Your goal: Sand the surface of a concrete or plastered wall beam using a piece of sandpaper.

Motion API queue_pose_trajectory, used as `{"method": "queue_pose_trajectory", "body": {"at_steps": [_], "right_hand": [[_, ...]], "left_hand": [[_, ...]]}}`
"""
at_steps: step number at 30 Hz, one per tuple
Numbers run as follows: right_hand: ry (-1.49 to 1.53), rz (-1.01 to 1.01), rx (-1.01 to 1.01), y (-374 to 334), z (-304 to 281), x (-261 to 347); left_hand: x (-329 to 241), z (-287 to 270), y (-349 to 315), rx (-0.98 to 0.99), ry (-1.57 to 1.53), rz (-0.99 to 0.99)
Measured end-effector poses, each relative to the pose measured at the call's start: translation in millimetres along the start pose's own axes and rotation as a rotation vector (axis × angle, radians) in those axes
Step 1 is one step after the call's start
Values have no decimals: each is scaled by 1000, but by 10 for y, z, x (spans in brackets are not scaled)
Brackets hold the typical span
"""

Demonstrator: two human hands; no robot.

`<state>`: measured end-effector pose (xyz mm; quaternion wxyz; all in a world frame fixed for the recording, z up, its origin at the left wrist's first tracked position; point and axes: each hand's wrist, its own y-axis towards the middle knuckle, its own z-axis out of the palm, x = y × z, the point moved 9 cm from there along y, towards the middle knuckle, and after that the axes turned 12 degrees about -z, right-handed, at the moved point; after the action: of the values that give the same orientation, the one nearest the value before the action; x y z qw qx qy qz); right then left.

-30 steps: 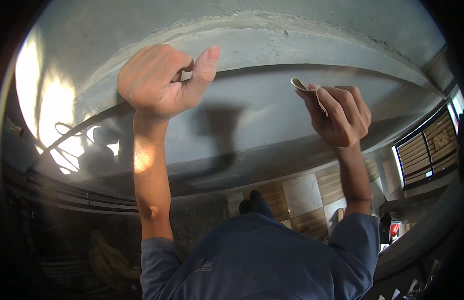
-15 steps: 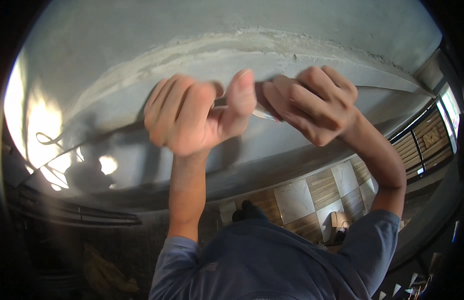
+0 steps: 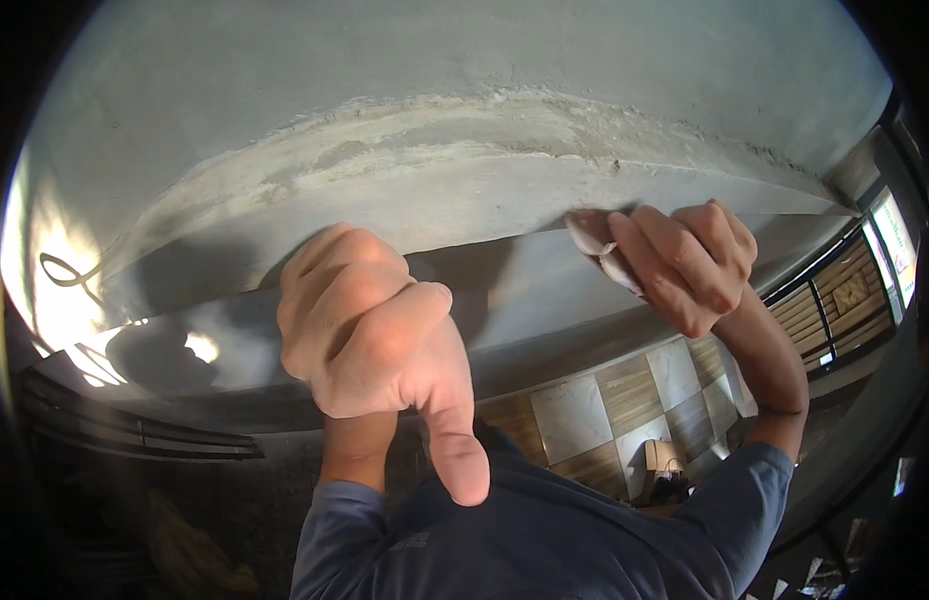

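My right hand (image 3: pixel 690 265) is closed on a folded pale sheet (image 3: pixel 591 235), which sticks out past the fingertips toward the left. Its exact kind I cannot make out. Below the rough ledge of a grey plastered wall (image 3: pixel 465 190), this hand is held up close to the surface. My left hand (image 3: pixel 370 335) is raised to the left of it, fingers curled in and thumb stretched down toward my chest. Whatever those curled fingers hold, if anything, is hidden. A wide gap separates the two hands.
Wood-patterned and white floor tiles (image 3: pixel 582 418) lie below to the right, with an open cardboard box (image 3: pixel 665 457) on them. A window with dark bars (image 3: pixel 830 300) is at the right. Dark metal bars (image 3: pixel 145 430) run along the left, below a sunlit patch of wall.
My hands have moved apart and lower. The left thumb has swung from pointing up to pointing down. The pale sheet has gone right with my right hand and shows more plainly.
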<state>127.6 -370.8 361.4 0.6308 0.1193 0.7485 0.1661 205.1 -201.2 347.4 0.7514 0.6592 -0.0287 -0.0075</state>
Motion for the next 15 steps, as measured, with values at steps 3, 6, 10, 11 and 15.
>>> {"method": "queue_pose_trajectory", "body": {"at_steps": [3, 6, 10, 11, 15], "right_hand": [[6, -4, -123, 72, -32, 107], [106, 1, -51, 64, -51, 79], [50, 0, 35, -23, -49, -30], [50, -38, -5, 37, -39, 11], [105, -78, -28, 20, -51, -7]], "left_hand": [[-86, -45, -33, -131, -87, 110], [-53, -142, -54, -212, -67, 54], [-74, -19, 5, -46, -3, 24], [-70, -6, 15, -81, 19, 32], [-62, -100, -43, -240, -15, 39]]}}
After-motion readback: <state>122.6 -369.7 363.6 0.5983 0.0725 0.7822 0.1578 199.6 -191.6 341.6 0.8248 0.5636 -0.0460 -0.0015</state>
